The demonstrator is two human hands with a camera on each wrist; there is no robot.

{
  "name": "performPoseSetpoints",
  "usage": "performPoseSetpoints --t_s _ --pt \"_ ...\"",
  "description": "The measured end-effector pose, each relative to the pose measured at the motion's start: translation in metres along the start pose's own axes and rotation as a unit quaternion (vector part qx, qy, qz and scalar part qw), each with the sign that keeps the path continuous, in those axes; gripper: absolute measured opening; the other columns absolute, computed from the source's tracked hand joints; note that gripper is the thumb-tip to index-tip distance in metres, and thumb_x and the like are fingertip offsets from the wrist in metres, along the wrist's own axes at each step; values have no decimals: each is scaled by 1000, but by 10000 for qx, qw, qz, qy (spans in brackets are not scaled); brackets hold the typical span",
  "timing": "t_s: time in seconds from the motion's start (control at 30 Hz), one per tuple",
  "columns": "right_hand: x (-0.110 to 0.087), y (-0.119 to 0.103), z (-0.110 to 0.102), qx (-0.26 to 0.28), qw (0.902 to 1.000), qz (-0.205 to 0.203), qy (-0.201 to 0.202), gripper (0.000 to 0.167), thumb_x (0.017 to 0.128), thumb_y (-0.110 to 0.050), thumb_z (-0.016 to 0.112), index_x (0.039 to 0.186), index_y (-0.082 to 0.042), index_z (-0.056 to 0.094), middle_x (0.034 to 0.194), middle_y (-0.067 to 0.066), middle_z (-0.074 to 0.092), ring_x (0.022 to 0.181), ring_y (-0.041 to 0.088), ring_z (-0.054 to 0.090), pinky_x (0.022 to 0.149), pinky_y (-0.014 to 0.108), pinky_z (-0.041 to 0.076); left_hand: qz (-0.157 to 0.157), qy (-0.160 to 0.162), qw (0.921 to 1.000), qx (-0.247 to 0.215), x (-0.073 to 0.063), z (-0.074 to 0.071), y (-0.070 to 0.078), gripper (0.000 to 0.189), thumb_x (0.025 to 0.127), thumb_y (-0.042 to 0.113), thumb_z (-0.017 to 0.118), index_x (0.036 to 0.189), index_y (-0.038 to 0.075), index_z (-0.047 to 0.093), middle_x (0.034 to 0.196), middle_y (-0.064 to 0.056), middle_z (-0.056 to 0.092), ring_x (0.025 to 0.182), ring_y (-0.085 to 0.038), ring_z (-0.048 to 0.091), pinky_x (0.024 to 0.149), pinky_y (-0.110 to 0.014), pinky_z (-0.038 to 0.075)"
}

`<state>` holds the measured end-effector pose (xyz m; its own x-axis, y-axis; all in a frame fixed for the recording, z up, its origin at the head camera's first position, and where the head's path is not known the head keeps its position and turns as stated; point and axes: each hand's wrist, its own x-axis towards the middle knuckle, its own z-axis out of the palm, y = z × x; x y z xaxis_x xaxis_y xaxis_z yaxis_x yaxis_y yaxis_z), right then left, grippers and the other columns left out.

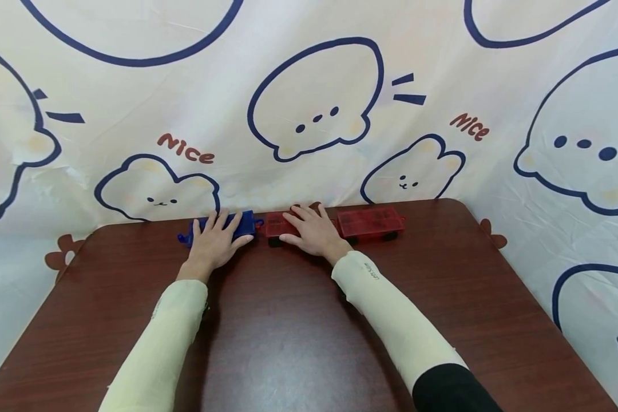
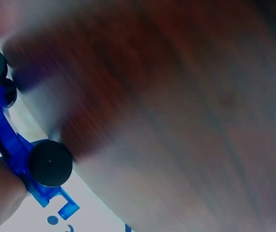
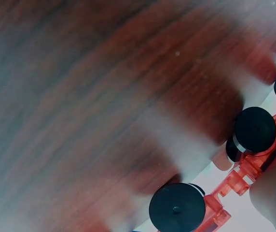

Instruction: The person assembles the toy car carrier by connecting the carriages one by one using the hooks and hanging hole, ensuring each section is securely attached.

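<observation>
In the head view, a row of toy train wagons stands along the table's far edge. My left hand lies with spread fingers over the blue wagon. My right hand rests its extended fingers on the middle red wagon, covering much of it. A second red wagon stands just right of that hand. Hooks of the blue and middle red wagons meet; whether they are linked I cannot tell. The left wrist view shows the blue wagon's black wheel and end hook; the right wrist view shows red wagon wheels.
The dark brown wooden table stretches in front of the wagons. A white curtain with blue cartoon outlines hangs right behind its far edge and along both sides.
</observation>
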<state>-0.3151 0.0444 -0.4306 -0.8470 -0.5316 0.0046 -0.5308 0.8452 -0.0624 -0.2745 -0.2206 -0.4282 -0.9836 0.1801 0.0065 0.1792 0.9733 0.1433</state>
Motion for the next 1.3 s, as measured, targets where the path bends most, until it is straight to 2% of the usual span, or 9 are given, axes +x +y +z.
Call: performPoseSetpoints --t_s 0.53,1.3 --pt "-2 -1 0 -17 10000 14 12 73 100 -70 35 161 -29 32 166 1 26 154 23 18 123 56 6 146 13 9998 -116 -4 -1 -5 77 104 59 42 163 15 21 165 -23 18 150 -51 10 113 -74 -3" --pt "0 0 -1 52 10000 -70 23 73 100 -69 36 161 -28 32 166 2 27 154 24 19 122 57 6 195 110 9994 -274 -5 -3 -9 79 103 62 38 163 14 22 164 -24 20 149 -53 13 112 -75 -1"
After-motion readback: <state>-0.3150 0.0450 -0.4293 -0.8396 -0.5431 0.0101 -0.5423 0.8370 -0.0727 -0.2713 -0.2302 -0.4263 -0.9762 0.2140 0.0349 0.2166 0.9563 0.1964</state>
